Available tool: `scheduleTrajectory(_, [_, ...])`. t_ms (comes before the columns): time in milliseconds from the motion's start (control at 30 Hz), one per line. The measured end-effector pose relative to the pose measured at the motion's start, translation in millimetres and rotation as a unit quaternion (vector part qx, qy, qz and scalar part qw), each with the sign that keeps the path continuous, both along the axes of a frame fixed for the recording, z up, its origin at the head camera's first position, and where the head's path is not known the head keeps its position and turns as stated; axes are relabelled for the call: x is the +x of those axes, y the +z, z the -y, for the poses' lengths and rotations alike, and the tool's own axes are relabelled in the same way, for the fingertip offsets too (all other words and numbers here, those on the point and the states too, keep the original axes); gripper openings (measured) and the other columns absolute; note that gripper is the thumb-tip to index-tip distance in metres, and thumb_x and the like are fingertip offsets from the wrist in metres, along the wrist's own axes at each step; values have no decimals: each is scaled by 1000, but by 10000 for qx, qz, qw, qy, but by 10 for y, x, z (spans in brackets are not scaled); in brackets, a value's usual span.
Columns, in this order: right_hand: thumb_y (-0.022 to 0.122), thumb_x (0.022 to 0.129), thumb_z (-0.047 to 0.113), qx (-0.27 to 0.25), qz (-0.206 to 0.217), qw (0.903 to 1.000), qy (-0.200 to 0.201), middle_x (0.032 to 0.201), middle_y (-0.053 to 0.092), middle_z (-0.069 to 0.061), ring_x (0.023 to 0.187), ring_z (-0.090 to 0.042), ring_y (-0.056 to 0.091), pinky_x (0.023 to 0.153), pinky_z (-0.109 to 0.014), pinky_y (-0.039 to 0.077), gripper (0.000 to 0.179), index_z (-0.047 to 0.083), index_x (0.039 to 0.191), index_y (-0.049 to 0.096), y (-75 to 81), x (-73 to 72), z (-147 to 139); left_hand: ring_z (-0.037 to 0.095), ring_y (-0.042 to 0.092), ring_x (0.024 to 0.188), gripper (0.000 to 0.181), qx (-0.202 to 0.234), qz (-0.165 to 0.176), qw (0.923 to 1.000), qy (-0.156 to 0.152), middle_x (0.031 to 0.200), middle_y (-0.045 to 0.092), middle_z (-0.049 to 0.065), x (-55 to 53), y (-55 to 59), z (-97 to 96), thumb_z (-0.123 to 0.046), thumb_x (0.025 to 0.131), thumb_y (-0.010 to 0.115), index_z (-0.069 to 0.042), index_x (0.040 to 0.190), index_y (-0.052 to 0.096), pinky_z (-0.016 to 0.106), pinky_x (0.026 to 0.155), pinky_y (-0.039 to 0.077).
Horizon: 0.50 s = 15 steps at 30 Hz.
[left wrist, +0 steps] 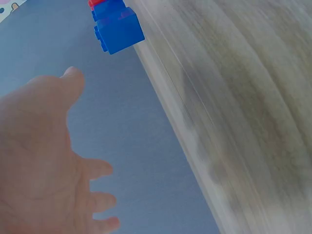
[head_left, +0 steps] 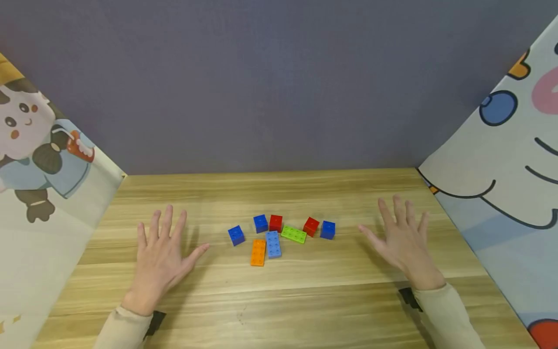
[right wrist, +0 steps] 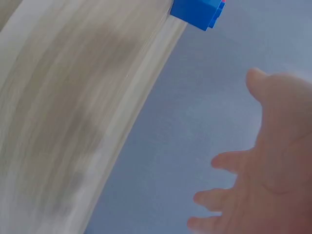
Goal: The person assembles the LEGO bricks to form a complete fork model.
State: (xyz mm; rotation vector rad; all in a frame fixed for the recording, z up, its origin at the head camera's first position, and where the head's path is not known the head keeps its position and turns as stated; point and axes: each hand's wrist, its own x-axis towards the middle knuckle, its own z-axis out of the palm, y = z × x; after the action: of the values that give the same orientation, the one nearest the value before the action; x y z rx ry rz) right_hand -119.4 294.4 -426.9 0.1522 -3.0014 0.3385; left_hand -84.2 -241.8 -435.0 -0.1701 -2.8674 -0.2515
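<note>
Toy building bricks lie in a loose group mid-table: a left blue brick (head_left: 236, 235), a second blue brick (head_left: 260, 224), a red brick (head_left: 276, 223), another red brick (head_left: 311, 227) and a right blue brick (head_left: 328, 230). Among them are a flat lime green brick (head_left: 294, 234), a light blue brick (head_left: 273, 244) and an orange brick (head_left: 258, 252). My left hand (head_left: 160, 259) is spread, holding nothing, left of the group, nearest the left blue brick (left wrist: 119, 31). To the right, my right hand (head_left: 405, 245) is likewise spread and holds nothing, nearest the right blue brick (right wrist: 196, 11).
The wooden table (head_left: 305, 310) meets a dark grey panel (head_left: 270, 87) at its back. Cartoon-printed panels stand on the left (head_left: 74, 232) and right (head_left: 462, 228) sides. A dark strap piece shows at each wrist.
</note>
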Motion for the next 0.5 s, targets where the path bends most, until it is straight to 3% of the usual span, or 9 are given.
scheduleTrajectory(100, [54,103,64,-249,-205,9993,211,174,14,-34,156,-63,16,119,-86,2,92,6,169,25,1,-6,21,57,23,156,101,54,56,9999,-64,172,23,31,-6,5,-11,-73,95,61,-4,164,37,79,124,9])
scheduleTrajectory(300, [70,103,41,-1175,-443,9895,719,167,33,-33,147,-61,38,114,-80,33,78,0,162,38,-26,-28,136,56,30,153,94,323,261,9986,-324,169,29,32,-31,6,-54,-65,98,63,-2,162,38,78,122,21])
scheduleTrajectory(500, [74,102,26,-2166,-306,9709,974,158,51,-27,140,-50,54,113,-70,44,65,0,156,48,-114,-42,288,59,39,146,87,961,510,9924,-569,165,37,34,-54,-14,-124,-55,99,69,0,160,41,76,118,29])
